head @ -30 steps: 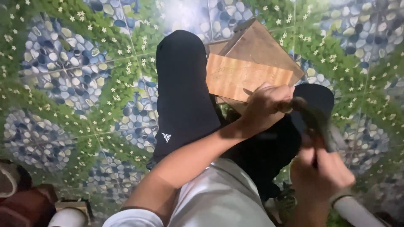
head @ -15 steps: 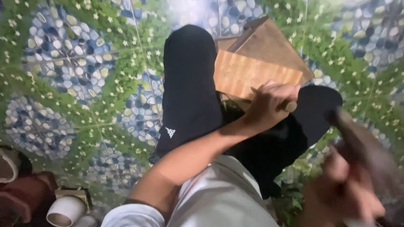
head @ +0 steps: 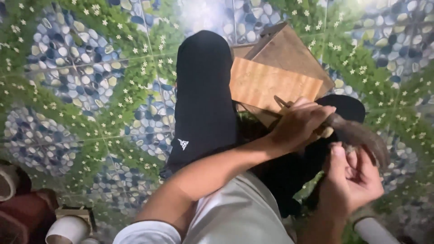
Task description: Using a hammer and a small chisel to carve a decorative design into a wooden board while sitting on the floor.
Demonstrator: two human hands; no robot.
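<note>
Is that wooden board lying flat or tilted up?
Tilted: the wooden board leans against a brown block, its lower edge by the left hand.

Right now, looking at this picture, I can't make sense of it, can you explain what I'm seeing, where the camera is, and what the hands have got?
The camera sits on a person's head and looks straight down, so you see their own arms, a light shirt and a leg in dark trousers. No machine is involved, only two bare hands. The left hand reaches across and grips a dark, curved, rough-looking object; what it is cannot be told. The right hand is curled just beneath that object's end. Behind the hands lie flat wooden boards on a tiled floor patterned with pebbles and greenery. At the lower left stand a white pipe piece and some reddish things.
</note>
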